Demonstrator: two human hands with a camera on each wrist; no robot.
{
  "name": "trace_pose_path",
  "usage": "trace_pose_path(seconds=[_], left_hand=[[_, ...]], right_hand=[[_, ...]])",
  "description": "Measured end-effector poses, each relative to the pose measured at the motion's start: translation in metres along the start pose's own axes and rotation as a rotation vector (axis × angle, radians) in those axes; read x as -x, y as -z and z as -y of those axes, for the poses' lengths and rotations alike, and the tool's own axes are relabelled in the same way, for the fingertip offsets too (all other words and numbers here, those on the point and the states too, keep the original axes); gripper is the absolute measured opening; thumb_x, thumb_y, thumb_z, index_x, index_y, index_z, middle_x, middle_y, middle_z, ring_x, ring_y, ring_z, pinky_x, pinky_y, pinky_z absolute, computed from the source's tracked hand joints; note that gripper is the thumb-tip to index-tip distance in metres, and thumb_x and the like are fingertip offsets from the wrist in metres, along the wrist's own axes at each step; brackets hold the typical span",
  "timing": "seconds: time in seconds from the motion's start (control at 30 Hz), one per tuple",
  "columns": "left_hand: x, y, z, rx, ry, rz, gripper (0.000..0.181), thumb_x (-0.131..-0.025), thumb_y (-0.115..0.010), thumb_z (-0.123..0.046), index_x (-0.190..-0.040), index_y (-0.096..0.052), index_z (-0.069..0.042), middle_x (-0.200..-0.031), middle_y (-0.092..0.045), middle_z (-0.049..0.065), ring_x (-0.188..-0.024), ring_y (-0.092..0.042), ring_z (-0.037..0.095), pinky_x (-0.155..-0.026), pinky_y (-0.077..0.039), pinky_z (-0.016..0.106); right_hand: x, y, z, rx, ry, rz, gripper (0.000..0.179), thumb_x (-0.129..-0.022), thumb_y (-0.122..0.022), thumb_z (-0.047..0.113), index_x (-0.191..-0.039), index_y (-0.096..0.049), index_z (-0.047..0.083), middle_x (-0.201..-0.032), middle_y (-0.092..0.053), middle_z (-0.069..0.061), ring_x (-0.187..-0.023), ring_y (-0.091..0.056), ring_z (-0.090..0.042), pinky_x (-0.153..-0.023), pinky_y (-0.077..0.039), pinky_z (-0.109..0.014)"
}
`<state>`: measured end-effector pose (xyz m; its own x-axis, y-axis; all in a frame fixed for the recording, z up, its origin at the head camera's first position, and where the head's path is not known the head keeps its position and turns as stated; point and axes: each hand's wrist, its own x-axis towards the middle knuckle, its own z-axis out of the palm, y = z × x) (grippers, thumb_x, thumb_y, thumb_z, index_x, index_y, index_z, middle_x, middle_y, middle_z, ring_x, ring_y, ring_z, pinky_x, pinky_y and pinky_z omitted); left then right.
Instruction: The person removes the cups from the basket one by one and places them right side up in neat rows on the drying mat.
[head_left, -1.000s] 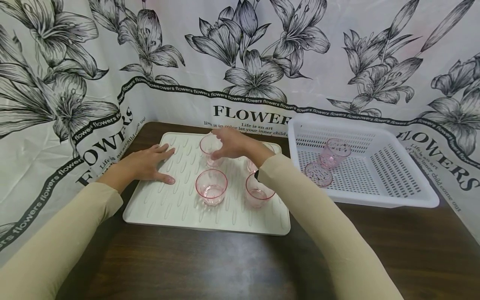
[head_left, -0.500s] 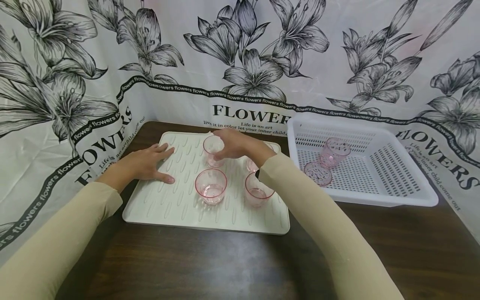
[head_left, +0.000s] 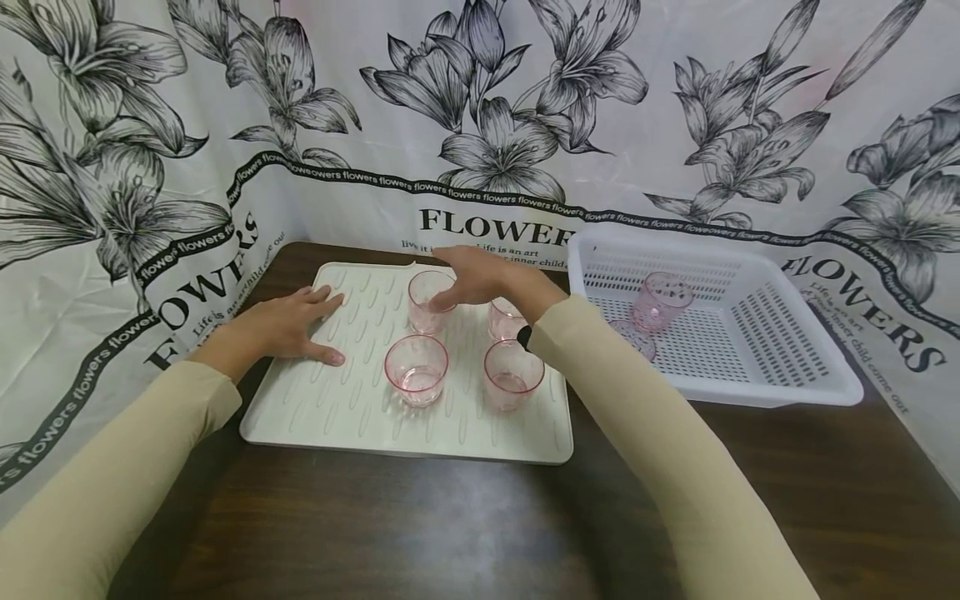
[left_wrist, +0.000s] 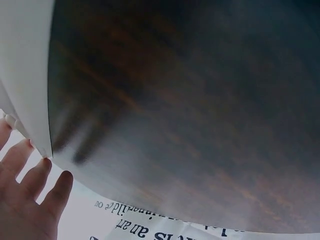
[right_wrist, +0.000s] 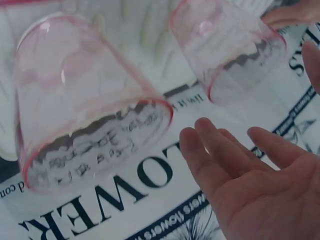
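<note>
Four-cornered on the white ridged mat (head_left: 330, 417) stand several clear pink-rimmed glasses. My right hand (head_left: 480, 277) hovers at the back-left glass (head_left: 423, 318), fingers extended; in the right wrist view the right hand (right_wrist: 250, 175) shows a gap between its fingers and the nearby glasses. Beside it stands the back-right glass (head_left: 506, 322), partly behind my wrist. Nearer me are the front-left glass (head_left: 417, 377) and the front-right glass (head_left: 512, 382). My left hand (head_left: 288, 327) rests with spread fingers on the mat's left edge; the left wrist view catches the left hand's fingers (left_wrist: 35, 180).
To the right, a white perforated basket (head_left: 757, 392) holds a pink glass (head_left: 662, 302) and another pink glass piece (head_left: 636, 340), partly covered by my sleeve. Dark wooden table (head_left: 360, 525) extends in front. A flower-printed cloth (head_left: 495, 100) hangs behind.
The back-left glass shifted slightly right under my right hand, which has since let go and risen a little away from it. My left hand stays on the mat.
</note>
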<state>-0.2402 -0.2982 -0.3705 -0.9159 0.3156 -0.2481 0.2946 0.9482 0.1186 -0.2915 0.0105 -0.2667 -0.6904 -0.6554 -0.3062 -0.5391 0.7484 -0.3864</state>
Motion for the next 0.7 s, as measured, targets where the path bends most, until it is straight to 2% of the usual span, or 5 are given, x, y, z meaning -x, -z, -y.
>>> trace_pose_path(seconds=[0.2,0.33,0.43,0.7], left_hand=[[-0.002,-0.004,0.003,-0.002,-0.001,0.003,0.121,-0.071,-0.064,-0.082,-0.157,-0.026,-0.005,-0.160,-0.020,0.028,-0.144,-0.018,0.053,-0.102,-0.031,0.072],[-0.001,-0.003,0.005,-0.008,-0.001,0.003,0.121,-0.071,-0.064,-0.082,-0.156,-0.027,-0.005,-0.160,-0.020,0.028,-0.143,-0.019,0.054,-0.100,-0.032,0.073],[0.000,-0.002,0.004,-0.007,-0.004,0.002,0.120,-0.071,-0.064,-0.081,-0.156,-0.027,-0.004,-0.159,-0.020,0.028,-0.143,-0.019,0.054,-0.099,-0.032,0.073],[0.000,-0.001,0.001,-0.004,-0.008,-0.001,0.120,-0.072,-0.065,-0.080,-0.156,-0.027,-0.004,-0.159,-0.020,0.029,-0.143,-0.019,0.054,-0.101,-0.031,0.073]], right_hand=[[0.019,0.021,-0.007,-0.064,0.024,-0.054,0.090,-0.093,-0.070,0.040,-0.160,-0.017,0.012,-0.164,-0.025,-0.007,-0.147,-0.031,-0.023,-0.116,-0.030,-0.037],[0.036,0.039,-0.016,-0.118,0.048,-0.131,0.091,-0.090,-0.072,0.042,-0.160,-0.020,0.017,-0.163,-0.026,-0.005,-0.144,-0.036,-0.024,-0.114,-0.033,-0.039],[0.051,0.053,-0.026,-0.145,0.063,-0.190,0.094,-0.088,-0.075,0.044,-0.160,-0.020,0.019,-0.164,-0.023,-0.002,-0.145,-0.035,-0.023,-0.116,-0.031,-0.041],[0.097,0.074,-0.075,-0.326,0.084,-0.283,0.096,-0.086,-0.079,0.036,-0.160,-0.018,0.029,-0.165,-0.017,0.008,-0.149,-0.026,-0.022,-0.118,-0.025,-0.048]])
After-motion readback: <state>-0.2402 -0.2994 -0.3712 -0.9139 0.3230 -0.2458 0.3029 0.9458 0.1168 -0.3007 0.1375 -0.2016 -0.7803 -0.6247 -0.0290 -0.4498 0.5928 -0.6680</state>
